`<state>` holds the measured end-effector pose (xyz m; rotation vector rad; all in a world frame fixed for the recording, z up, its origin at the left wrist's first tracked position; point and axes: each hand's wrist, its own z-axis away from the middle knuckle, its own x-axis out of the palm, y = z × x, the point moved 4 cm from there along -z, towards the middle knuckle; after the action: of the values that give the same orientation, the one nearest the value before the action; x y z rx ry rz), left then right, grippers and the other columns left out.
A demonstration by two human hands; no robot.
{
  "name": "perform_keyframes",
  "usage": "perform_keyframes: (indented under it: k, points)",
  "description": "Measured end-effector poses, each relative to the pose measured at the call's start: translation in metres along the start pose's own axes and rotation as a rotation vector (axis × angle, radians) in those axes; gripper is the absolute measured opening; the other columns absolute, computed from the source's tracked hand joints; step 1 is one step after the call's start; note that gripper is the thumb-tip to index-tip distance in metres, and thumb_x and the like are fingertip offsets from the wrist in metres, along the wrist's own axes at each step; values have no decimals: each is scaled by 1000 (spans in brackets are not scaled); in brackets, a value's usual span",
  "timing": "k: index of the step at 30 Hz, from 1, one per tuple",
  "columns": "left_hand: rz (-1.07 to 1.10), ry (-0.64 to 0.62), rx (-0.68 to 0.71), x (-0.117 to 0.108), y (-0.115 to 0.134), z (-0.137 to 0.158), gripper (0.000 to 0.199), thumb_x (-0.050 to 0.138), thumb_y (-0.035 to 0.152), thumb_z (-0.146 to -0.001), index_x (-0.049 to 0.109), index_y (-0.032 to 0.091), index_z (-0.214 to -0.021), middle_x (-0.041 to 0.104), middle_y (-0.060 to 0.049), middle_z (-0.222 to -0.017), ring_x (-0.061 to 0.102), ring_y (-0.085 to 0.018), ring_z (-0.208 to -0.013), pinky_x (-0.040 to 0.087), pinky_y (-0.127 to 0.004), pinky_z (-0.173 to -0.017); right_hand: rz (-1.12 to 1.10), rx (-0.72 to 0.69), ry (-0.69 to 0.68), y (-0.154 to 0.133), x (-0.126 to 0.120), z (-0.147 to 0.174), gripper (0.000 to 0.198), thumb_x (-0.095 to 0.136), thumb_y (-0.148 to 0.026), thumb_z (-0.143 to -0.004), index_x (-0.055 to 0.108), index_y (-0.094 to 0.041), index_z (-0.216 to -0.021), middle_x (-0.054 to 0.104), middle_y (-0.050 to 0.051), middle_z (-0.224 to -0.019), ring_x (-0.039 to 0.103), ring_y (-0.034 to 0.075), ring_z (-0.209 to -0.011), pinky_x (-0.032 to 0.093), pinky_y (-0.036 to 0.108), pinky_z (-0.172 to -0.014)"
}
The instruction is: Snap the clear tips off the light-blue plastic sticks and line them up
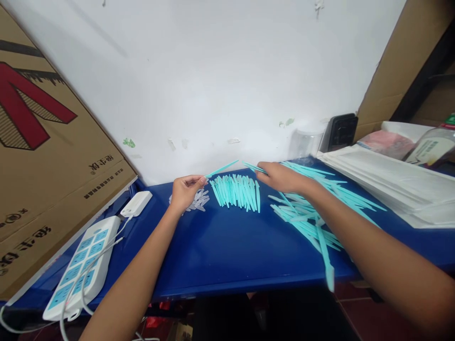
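Note:
My left hand pinches one end of a slim turquoise eyebrow razor, which points up and to the right. Beneath that hand lies a small pile of clear plastic caps, partly covered by it. A neat row of turquoise razors lies side by side between my hands. My right hand is closed around a few more razors, their tips sticking out to the left. Under and beside my right forearm spreads a loose heap of the same razors, one jutting past the table's front edge.
A white power strip with cables and a white adapter sit on the blue table at left, beside a large cardboard box. White sheets or bags, a clear jar and a black device stand at right.

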<state>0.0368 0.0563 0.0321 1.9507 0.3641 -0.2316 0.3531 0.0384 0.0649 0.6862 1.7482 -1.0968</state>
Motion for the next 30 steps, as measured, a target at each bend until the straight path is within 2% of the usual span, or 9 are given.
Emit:
perform_keyframes:
  k: [7, 10, 13, 16, 20, 26, 30]
  points:
    - [-2, -65, -33, 9, -1, 5, 47, 84, 56, -76, 82, 13, -96, 81, -12, -88, 76, -25, -80, 61, -34, -74, 62, 33, 133, 0, -8, 1, 35, 42, -43, -104, 37, -22, -75, 53, 3, -68, 38, 15, -56, 22, 32, -56]
    - [11, -125, -42, 15, -2, 8, 48, 85, 56, -76, 82, 13, -98, 81, -11, -87, 77, -26, -82, 62, -36, -77, 80, -21, 191, -5, -7, 1, 37, 43, -51, -105, 44, -22, -81, 55, 3, -66, 42, 16, -55, 21, 31, -55]
    - [6, -177, -33, 21, 0, 12, 48, 85, 55, -76, 82, 13, -99, 81, -12, -87, 77, -26, -82, 62, -35, -77, 123, -93, 211, -10, -3, 2, 33, 47, -52, -105, 52, -21, -93, 58, 3, -67, 46, 18, -56, 22, 30, -56]
    - [3, -228, -6, 25, 5, 15, 45, 85, 54, -76, 83, 14, -97, 81, -11, -89, 77, -26, -83, 62, -34, -77, 126, -151, 187, -15, 1, 3, 28, 52, -48, -104, 57, -21, -99, 62, 3, -70, 50, 18, -59, 23, 30, -58]
    - [-42, -243, 33, 24, 12, 16, 40, 84, 53, -77, 84, 16, -93, 82, -11, -92, 77, -27, -85, 62, -35, -77, 121, -179, 95, -20, 7, 3, 35, 52, -48, -103, 55, -21, -82, 60, 4, -68, 48, 18, -59, 22, 32, -58]
    - [-139, -257, 79, 17, 20, 13, 39, 81, 53, -79, 84, 17, -91, 82, -11, -91, 77, -29, -88, 61, -37, -80, 80, -218, 25, -22, 11, 1, 40, 48, -51, -104, 51, -21, -79, 59, 4, -69, 46, 17, -58, 22, 32, -60]
    - [-184, -172, 74, -2, 13, 3, 41, 80, 54, -80, 84, 16, -93, 82, -11, -89, 76, -28, -84, 60, -35, -77, 121, -171, 19, -11, 8, 0, 37, 47, -48, -104, 52, -21, -80, 60, 5, -69, 47, 17, -57, 24, 32, -58]
